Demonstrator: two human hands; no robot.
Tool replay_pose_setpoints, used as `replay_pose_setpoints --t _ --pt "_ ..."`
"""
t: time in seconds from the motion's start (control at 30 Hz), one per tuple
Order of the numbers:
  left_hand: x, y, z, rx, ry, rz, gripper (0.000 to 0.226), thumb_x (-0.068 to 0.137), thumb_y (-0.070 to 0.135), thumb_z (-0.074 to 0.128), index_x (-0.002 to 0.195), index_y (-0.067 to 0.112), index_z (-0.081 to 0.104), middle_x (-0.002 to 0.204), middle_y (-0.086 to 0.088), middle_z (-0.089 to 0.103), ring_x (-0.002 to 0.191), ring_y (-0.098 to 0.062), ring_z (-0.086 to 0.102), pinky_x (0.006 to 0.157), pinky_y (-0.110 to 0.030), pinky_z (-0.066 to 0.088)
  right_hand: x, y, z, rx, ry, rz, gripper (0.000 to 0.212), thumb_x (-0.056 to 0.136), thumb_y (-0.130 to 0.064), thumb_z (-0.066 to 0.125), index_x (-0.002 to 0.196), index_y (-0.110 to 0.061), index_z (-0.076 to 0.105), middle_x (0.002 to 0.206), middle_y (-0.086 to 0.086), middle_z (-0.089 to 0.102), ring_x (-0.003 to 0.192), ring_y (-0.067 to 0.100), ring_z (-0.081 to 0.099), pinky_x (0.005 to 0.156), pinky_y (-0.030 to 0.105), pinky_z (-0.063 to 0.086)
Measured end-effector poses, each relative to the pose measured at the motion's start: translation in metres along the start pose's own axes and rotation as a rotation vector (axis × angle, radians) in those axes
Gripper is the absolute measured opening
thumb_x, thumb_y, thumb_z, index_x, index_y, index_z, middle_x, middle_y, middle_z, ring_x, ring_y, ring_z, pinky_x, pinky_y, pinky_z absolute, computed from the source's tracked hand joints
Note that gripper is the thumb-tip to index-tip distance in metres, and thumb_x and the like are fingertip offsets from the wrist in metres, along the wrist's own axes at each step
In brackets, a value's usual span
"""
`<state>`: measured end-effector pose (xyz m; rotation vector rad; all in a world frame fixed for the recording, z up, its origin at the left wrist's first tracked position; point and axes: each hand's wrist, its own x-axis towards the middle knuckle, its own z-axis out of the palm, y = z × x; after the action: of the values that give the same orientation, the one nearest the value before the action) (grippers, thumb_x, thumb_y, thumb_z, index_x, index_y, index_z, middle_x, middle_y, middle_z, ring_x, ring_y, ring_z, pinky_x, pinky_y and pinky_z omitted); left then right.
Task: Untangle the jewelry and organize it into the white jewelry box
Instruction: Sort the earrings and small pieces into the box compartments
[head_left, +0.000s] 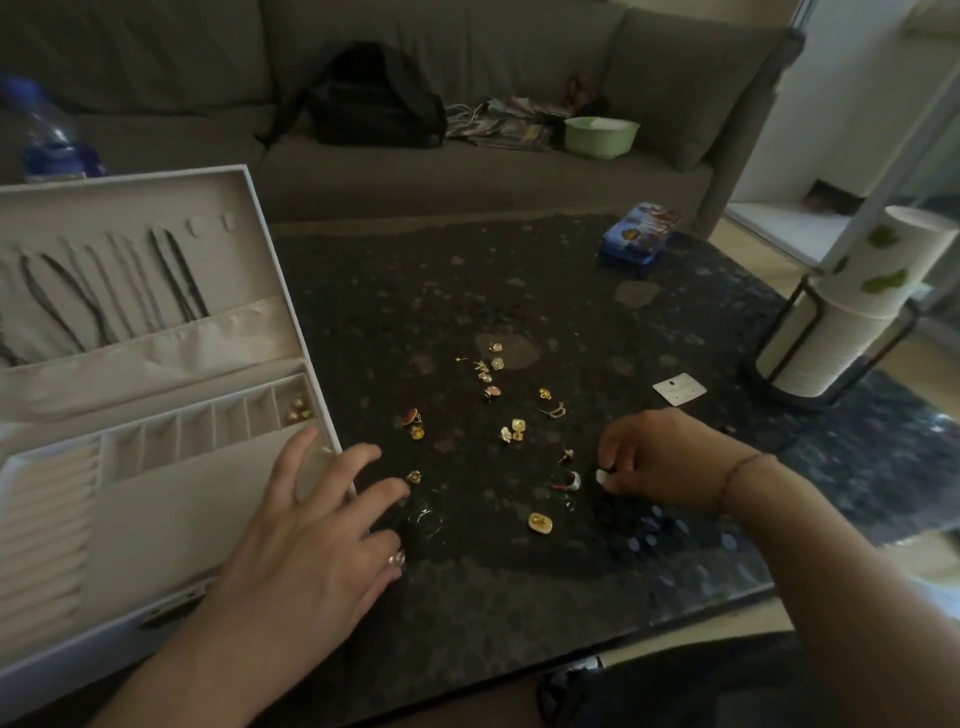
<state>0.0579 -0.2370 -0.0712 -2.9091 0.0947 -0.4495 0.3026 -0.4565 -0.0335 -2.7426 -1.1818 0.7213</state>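
My right hand (649, 457) pinches a small white piece (602, 476) above the dark table (519, 571). My left hand (311, 525) hovers spread wide, holding nothing, beside the white jewelry box (130, 415).

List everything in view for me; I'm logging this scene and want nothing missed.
jewelry box: one, white, open, table's left
necklaces: several, dark, in the box lid
earrings: a few, gold, box's rightmost small compartment
loose jewelry: many pieces, mostly gold, table centre
table: one, dark speckled
card: one, white, table right
tin: one, blue, far table edge
paper cups: a stack, white, right
backpack: one, black, sofa
bowl: one, green, sofa
bottle: one, blue-capped, left
hands: left open over the box edge; right pinching a small white piece
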Motion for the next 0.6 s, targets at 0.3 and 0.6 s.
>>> replay_pose_setpoints --t 0.3,0.6 --pt "0.008 0.018 0.008 0.028 0.085 -0.061 0.012 0.081 0.026 0.068 0.073 0.023 0.077 0.103 -0.001 0.072 0.117 -0.031 0.05 0.105 -0.073 0.026 0.004 -0.017 0.005 -0.011 0.016 -0.073 0.02 0.089 -0.027 0.064 0.074 -0.039 0.061 0.086 -0.015 0.063 0.084 -0.001 0.059 0.082 0.023 0.052" --pt "0.019 0.026 0.008 -0.053 0.075 -0.168 0.01 0.071 0.021 0.083 0.08 0.022 0.078 0.093 0.002 0.072 0.103 -0.027 0.059 0.111 -0.067 0.021 0.01 -0.033 -0.011 -0.066 -0.06 -0.021 0.012 0.09 -0.023 0.063 0.088 -0.034 0.063 0.088 -0.018 0.056 0.088 0.002 0.056 0.083 0.021 0.046"
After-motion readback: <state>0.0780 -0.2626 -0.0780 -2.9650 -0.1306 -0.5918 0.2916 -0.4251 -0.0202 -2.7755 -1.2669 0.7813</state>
